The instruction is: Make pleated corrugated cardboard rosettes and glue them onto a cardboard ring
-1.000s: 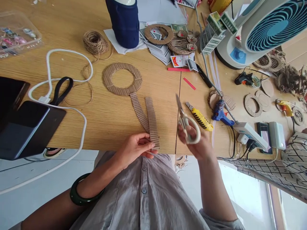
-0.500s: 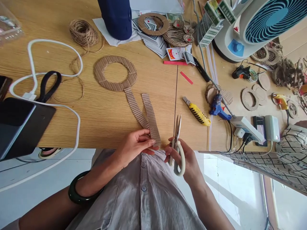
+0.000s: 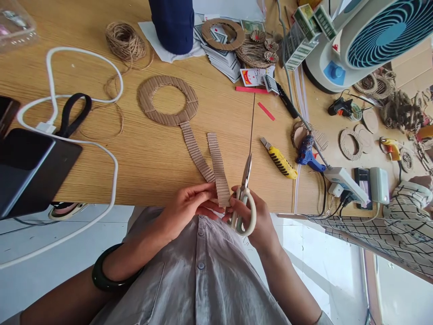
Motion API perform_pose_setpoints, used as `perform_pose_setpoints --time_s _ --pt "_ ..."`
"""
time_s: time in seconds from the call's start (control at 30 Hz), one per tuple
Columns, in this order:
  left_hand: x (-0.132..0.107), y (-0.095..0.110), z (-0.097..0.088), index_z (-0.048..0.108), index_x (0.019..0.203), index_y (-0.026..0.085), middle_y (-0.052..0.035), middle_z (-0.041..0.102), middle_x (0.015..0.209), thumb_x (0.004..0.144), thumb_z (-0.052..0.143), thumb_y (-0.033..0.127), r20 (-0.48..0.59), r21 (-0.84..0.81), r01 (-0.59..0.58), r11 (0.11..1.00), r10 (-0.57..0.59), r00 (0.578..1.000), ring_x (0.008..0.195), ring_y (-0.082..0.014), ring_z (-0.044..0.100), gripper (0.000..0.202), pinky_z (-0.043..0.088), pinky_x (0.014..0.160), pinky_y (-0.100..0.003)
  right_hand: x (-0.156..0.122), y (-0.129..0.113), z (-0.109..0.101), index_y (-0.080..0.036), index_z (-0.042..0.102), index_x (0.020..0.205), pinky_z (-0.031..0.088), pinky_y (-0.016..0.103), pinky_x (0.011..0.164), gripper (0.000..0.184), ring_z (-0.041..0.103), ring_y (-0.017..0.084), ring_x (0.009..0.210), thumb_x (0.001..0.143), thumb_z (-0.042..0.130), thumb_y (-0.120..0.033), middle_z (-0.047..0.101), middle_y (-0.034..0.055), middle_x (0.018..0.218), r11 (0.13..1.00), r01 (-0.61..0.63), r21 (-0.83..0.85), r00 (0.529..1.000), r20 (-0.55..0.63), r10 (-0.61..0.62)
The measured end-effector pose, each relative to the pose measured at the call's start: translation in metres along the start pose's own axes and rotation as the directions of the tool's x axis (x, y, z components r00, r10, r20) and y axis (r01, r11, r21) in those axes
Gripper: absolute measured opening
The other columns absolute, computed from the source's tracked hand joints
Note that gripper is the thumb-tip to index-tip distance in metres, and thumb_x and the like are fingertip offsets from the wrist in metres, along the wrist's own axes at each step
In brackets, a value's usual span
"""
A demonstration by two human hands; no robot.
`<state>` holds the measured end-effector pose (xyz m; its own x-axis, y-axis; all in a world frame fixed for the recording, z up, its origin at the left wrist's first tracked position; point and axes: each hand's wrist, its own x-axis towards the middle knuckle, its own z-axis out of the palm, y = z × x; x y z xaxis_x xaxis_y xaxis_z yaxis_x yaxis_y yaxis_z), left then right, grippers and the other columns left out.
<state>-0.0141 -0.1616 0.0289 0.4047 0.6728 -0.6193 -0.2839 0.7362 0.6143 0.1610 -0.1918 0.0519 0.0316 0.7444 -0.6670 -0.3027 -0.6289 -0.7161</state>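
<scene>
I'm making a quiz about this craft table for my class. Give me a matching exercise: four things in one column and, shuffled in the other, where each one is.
1 pale-handled scissors
2 corrugated strip
3 yellow utility knife
4 twine ball

A held by the left hand
B on the table beside the blue glue gun
C far side, near the dark blue container
D in the right hand

Pairs: 1-D, 2-A, 3-B, 4-C

Your cardboard strips (image 3: 218,167) lie at the near edge of the desk (image 3: 152,171), the ring (image 3: 169,118) behind them, the knife (image 3: 280,159) to their right.
</scene>
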Motion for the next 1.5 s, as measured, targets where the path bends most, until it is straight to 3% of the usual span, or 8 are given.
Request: perform_pose_setpoints --time_s 0.13,0.33,0.5,0.7,0.83,1.0,1.23,1.5 --pt "0.0 0.004 0.003 0.079 0.093 0.017 0.0024 0.058 0.06 0.073 0.083 0.037 0.051 -0.068 0.066 0.996 -0.063 0.997 0.052 -0.0078 0.05 0.028 0.041 0.043 -0.016 -0.004 -0.003 0.002 -0.019 0.064 0.103 0.055 0.024 0.049 0.048 0.065 0.013 0.052 0.067 0.09 -0.038 0.064 -0.0045 0.063 0.977 -0.136 0.163 0.99 0.047 0.131" --pt "0.008 0.006 0.01 0.076 0.09 0.015 0.0037 0.048 0.065 0.076 0.081 0.04 0.205 -0.136 0.116 0.984 -0.087 0.975 0.053 -0.0037 0.034 0.029 0.028 0.042 -0.012 -0.005 0.004 0.001 -0.02 0.067 0.098 0.055 0.023 0.051 0.044 0.067 0.013 0.051 0.066 0.092 -0.038 0.064 -0.0045 0.064 0.957 -0.198 0.213 0.978 0.112 0.178" --pt "0.009 0.008 0.018 0.064 0.076 0.015 0.0019 0.058 0.065 0.078 0.08 0.036 0.203 -0.079 0.085 0.993 -0.067 0.977 0.052 -0.004 0.041 0.026 0.032 0.044 -0.012 -0.007 0.007 -0.003 -0.018 0.067 0.081 0.058 0.025 0.054 0.036 0.066 0.013 0.057 0.072 0.086 -0.047 0.065 -0.0004 0.073 0.974 -0.132 0.185 0.987 0.121 0.111" --pt "0.009 0.009 0.02 0.059 0.079 0.017 0.0046 0.057 0.052 0.073 0.083 0.04 0.021 0.123 0.007 0.992 -0.01 1.0 0.044 -0.0076 0.048 0.034 0.037 0.039 -0.016 -0.017 0.009 -0.016 -0.023 0.064 0.108 0.062 0.029 0.059 0.035 0.064 0.016 0.069 0.083 0.079 -0.042 0.066 -0.0004 0.078 0.996 0.029 0.087 0.999 -0.032 -0.026" --pt "0.011 0.006 0.02 0.063 0.083 0.015 0.005 0.059 0.052 0.065 0.089 0.039 -0.061 0.154 -0.023 0.988 0.033 0.998 0.043 -0.0091 0.051 0.04 0.039 0.036 -0.017 -0.022 0.009 -0.018 -0.023 0.061 0.107 0.064 0.031 0.063 0.037 0.065 0.016 0.076 0.081 0.081 -0.042 0.068 0.0008 0.085 0.996 0.07 0.054 0.996 -0.054 -0.067" --pt "0.011 0.003 0.02 0.064 0.084 0.015 0.0038 0.062 0.055 0.066 0.088 0.046 -0.059 0.192 -0.023 0.981 0.035 0.998 0.045 -0.01 0.055 0.043 0.045 0.038 -0.018 -0.016 0.011 -0.008 -0.023 0.059 0.106 0.063 0.029 0.063 0.041 0.066 0.013 0.069 0.077 0.084 -0.038 0.064 -0.0027 0.086 0.996 0.084 0.027 0.994 -0.066 -0.082" --pt "0.006 -0.002 0.016 0.067 0.077 0.013 0.0008 0.065 0.062 0.075 0.081 0.052 0.036 0.234 0.086 0.969 -0.097 0.995 0.051 -0.0105 0.06 0.041 0.049 0.043 -0.018 -0.009 0.008 -0.004 -0.022 0.056 0.106 0.06 0.026 0.06 0.047 0.065 0.012 0.065 0.075 0.083 -0.044 0.062 -0.004 0.083 0.997 0.071 -0.037 0.996 -0.056 -0.073" --pt "0.011 -0.003 0.016 0.067 0.082 0.014 -0.0012 0.07 0.076 0.075 0.082 0.046 0.007 0.21 0.097 0.973 -0.101 0.995 0.058 -0.016 0.071 0.036 0.05 0.042 -0.019 -0.036 0.008 -0.044 -0.02 0.059 0.108 0.049 0.028 0.061 0.051 0.051 0.013 0.07 0.081 0.074 -0.061 0.053 -0.0013 0.081 0.91 0.066 -0.409 0.997 0.069 -0.041"
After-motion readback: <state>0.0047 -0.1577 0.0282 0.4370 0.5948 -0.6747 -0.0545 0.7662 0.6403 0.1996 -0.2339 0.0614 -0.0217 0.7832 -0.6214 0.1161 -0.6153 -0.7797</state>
